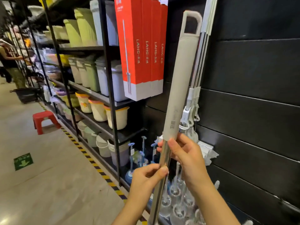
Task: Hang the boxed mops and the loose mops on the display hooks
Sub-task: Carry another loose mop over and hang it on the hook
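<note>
I hold a loose mop [181,82] upright in front of the black slat wall: a long grey foam grip with a loop at its top, and a steel pole below it. My right hand [183,151] grips the pole just under the grey grip. My left hand [149,177] pinches the pole lower down. Several red and white mop boxes [139,46] hang side by side at the upper middle. Other loose mops [199,62] with steel poles and white clamps hang on the wall right behind the one I hold. Their hooks are hidden.
A black wire shelf rack [112,88] full of plastic buckets and bins runs along the left. A red stool [44,120] stands on the aisle floor. Toilet brushes [138,156] stand low by the wall. A person [9,62] stands far down the aisle.
</note>
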Available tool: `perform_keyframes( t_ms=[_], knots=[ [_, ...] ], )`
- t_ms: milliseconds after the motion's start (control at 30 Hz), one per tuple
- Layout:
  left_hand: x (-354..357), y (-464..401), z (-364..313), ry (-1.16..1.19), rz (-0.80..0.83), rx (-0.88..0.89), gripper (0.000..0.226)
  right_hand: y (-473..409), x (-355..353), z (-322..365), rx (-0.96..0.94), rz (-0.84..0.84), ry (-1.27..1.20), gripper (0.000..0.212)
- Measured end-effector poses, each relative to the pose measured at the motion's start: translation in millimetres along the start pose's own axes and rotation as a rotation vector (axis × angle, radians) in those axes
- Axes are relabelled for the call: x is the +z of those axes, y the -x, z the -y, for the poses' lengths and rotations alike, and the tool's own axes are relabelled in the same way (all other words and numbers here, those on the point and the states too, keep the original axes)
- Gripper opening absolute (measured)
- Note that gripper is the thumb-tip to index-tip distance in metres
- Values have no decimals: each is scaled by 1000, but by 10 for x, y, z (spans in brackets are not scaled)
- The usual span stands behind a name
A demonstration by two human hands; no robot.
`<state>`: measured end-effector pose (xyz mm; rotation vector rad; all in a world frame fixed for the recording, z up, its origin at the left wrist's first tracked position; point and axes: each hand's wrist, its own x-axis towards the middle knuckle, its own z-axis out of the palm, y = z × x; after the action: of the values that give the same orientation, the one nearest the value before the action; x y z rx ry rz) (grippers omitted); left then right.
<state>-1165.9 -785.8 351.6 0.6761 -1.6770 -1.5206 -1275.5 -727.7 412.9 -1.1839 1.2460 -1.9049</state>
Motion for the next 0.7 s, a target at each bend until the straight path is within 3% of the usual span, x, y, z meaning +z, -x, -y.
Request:
perform_keyframes(
  t_ms=[100, 367, 700],
  knots=[
    [-52, -567, 0, -19, 73, 60, 24, -517, -36, -85, -37, -17, 20, 20],
    [-206, -1866, 30, 61, 124, 133, 28, -1709, 16, -191, -87, -42, 69, 21],
    [-448, -3251, -46, 139, 391, 198, 26, -2838, 202, -334, -158, -273, 198, 35]
  ],
)
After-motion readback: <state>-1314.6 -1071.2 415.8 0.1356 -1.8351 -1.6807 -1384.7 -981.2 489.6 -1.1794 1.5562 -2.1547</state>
